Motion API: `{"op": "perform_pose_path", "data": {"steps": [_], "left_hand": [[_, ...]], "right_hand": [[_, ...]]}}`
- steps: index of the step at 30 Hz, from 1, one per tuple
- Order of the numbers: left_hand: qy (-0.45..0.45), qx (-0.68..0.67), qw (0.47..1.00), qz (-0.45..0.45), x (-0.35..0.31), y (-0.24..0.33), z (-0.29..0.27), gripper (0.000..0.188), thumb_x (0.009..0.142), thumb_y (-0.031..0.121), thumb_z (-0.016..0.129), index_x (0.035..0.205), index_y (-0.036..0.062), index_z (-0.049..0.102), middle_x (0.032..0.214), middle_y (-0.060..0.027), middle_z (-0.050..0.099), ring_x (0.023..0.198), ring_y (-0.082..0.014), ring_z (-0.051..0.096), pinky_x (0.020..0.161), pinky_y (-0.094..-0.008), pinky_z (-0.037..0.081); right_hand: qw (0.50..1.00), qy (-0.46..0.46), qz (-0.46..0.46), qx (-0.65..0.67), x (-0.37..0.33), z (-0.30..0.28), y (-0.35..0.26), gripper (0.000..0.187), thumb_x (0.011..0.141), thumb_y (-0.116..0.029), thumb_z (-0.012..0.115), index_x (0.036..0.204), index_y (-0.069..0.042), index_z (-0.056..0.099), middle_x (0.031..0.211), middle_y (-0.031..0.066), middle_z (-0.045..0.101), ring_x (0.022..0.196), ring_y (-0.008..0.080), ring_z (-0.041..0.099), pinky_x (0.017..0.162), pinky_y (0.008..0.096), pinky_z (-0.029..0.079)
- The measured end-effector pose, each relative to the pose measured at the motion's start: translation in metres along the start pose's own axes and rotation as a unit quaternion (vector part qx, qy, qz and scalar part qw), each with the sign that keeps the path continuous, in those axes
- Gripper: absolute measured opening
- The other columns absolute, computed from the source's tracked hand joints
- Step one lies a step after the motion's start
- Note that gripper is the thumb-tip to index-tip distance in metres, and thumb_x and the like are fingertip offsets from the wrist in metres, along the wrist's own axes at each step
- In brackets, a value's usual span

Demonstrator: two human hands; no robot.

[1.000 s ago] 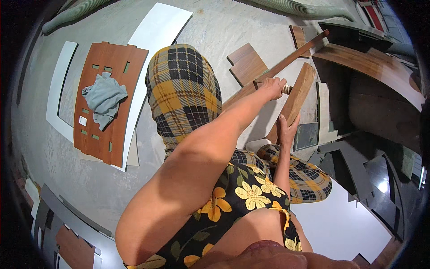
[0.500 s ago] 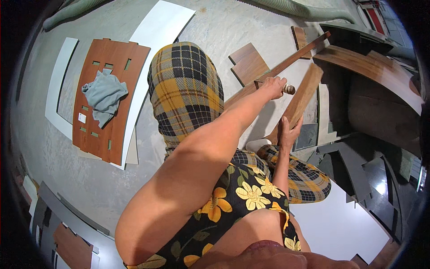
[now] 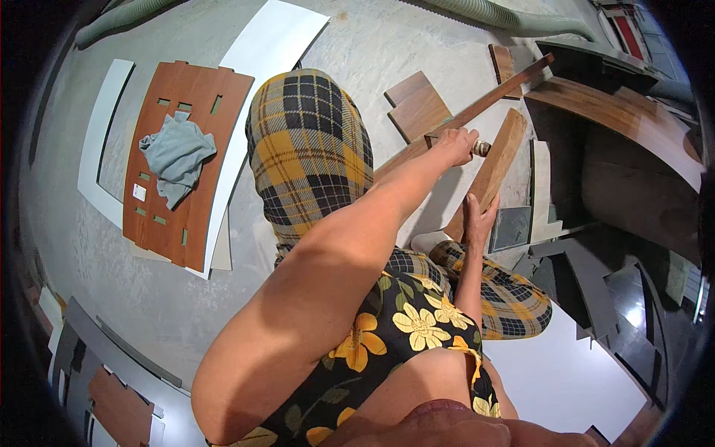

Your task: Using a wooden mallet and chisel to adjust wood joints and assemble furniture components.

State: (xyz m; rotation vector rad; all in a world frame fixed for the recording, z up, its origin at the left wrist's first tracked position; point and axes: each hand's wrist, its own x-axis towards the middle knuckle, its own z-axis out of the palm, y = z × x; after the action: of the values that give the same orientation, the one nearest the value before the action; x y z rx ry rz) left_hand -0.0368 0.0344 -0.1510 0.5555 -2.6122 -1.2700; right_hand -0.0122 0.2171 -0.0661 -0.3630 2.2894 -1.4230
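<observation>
My left hand (image 3: 456,147) is closed around a short tool (image 3: 482,149) whose round brown-and-white end sticks out on its right. A thin dark part shows at the hand's other side; the rest is hidden, so I cannot tell the tool's kind. My right hand (image 3: 481,217) grips the lower part of a narrow wooden board (image 3: 497,162), thumb on one side and fingers behind. The board stands tilted, its top leaning right, close beside the tool end. Behind my left hand a long brown wooden strip (image 3: 503,93) lies slanting across the floor.
Stepped wood offcuts (image 3: 418,110) lie beyond the strip. At left, a slotted brown panel (image 3: 195,89) bears a grey cloth (image 3: 177,156), with white panels (image 3: 275,33) beneath. Dark scrap boards (image 3: 573,290) pile up at right. A ribbed hose (image 3: 514,22) runs along the far side.
The board in my right hand has turned slightly, showing more of its broad face, and its top has shifted a little left and down. My left hand stays nearly in place.
</observation>
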Motion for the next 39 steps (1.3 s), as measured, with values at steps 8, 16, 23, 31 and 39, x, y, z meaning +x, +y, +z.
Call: {"op": "perform_pose_path", "data": {"steps": [8, 16, 23, 31, 39], "left_hand": [[-0.014, -0.005, 1.000, -0.014, 0.000, 0.003, -0.004, 0.034, 0.076, 0.015, 0.063, 0.107, 0.0081, 0.052, 0.099, -0.0197, 0.060, 0.093, -0.0384, 0.062, 0.080, -0.0478, 0.050], [-0.004, 0.013, 1.000, -0.003, -0.001, 0.006, 0.003, 0.037, 0.074, 0.016, 0.065, 0.108, 0.0076, 0.053, 0.098, -0.0209, 0.061, 0.093, -0.0385, 0.063, 0.079, -0.0485, 0.051], [-0.015, 0.004, 1.000, -0.007, -0.003, 0.006, 0.000, 0.036, 0.074, 0.017, 0.065, 0.107, 0.0072, 0.054, 0.097, -0.0213, 0.062, 0.092, -0.0386, 0.064, 0.078, -0.0481, 0.051], [0.001, 0.048, 0.999, 0.008, -0.004, 0.002, 0.005, 0.037, 0.075, 0.019, 0.066, 0.108, 0.0074, 0.054, 0.096, -0.0217, 0.062, 0.092, -0.0389, 0.064, 0.078, -0.0485, 0.051], [-0.024, 0.003, 1.000, 0.000, -0.005, 0.002, -0.006, 0.038, 0.075, 0.017, 0.066, 0.109, 0.0075, 0.053, 0.099, -0.0227, 0.060, 0.094, -0.0401, 0.063, 0.080, -0.0486, 0.051]], "right_hand": [[0.999, 0.015, -0.021, -0.034, -0.001, 0.002, -0.002, 0.073, 0.083, -0.021, 0.069, 0.141, 0.002, 0.030, 0.124, 0.0182, 0.052, 0.107, 0.0234, 0.054, 0.090, 0.0341, 0.046], [0.991, 0.046, -0.086, -0.086, 0.001, -0.004, -0.005, 0.074, 0.083, -0.022, 0.070, 0.141, 0.005, 0.032, 0.130, 0.0202, 0.048, 0.116, 0.0276, 0.049, 0.100, 0.0372, 0.038], [0.970, 0.114, -0.159, -0.142, -0.007, 0.001, -0.024, 0.077, 0.082, -0.024, 0.072, 0.140, 0.006, 0.031, 0.132, 0.0214, 0.046, 0.117, 0.0285, 0.048, 0.101, 0.0373, 0.036], [0.990, 0.012, -0.052, -0.127, -0.011, 0.008, -0.018, 0.076, 0.082, -0.021, 0.069, 0.142, 0.002, 0.028, 0.129, 0.0197, 0.049, 0.114, 0.0277, 0.052, 0.098, 0.0371, 0.040], [0.994, 0.033, -0.074, -0.076, -0.012, 0.012, -0.027, 0.073, 0.082, -0.018, 0.068, 0.141, 0.003, 0.031, 0.130, 0.0185, 0.047, 0.115, 0.0264, 0.050, 0.099, 0.0365, 0.039]]}}
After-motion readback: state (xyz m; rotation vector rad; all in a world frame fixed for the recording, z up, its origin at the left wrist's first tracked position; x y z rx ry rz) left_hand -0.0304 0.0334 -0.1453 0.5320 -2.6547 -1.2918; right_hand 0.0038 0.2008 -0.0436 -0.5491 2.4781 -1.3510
